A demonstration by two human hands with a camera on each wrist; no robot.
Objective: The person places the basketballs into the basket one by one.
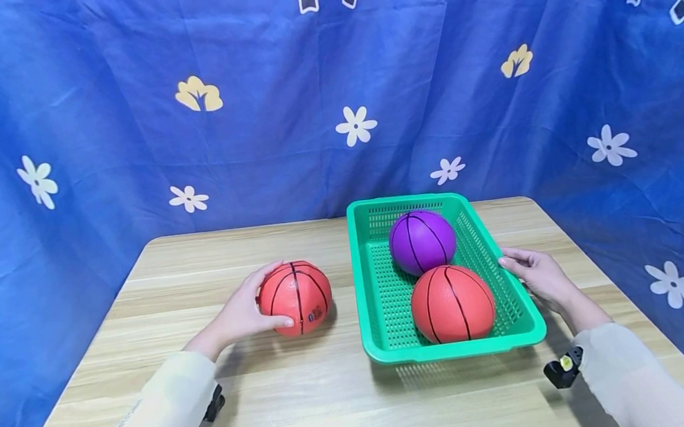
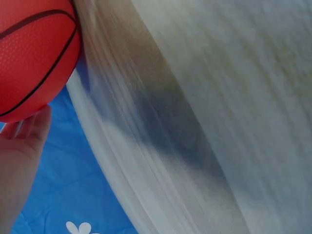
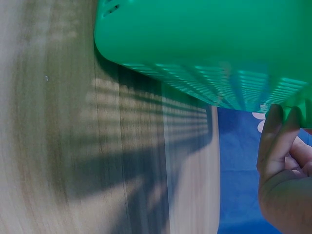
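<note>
My left hand (image 1: pixel 245 314) grips a small red basketball (image 1: pixel 305 297) from its left side, thumb in front and fingers round the back. In the left wrist view only part of that ball (image 2: pixel 36 63) shows, with fingertips against it; whether it touches the table is hard to tell. On the right stands a green plastic basket (image 1: pixel 456 349) with slotted walls. My right hand (image 1: pixel 541 277) holds its right rim, the thumb on top and fingers (image 3: pixel 278 136) against the outer side. Inside the basket, a purple basketball (image 1: pixel 422 241) lies behind a second red basketball (image 1: pixel 454 305).
Everything is on a light wood-grain table (image 1: pixel 261 396) with rounded far corners. Behind it hangs a blue cloth (image 1: pixel 268 110) printed with white flowers and yellow shapes. A small black device (image 1: pixel 563 367) is worn at the right wrist.
</note>
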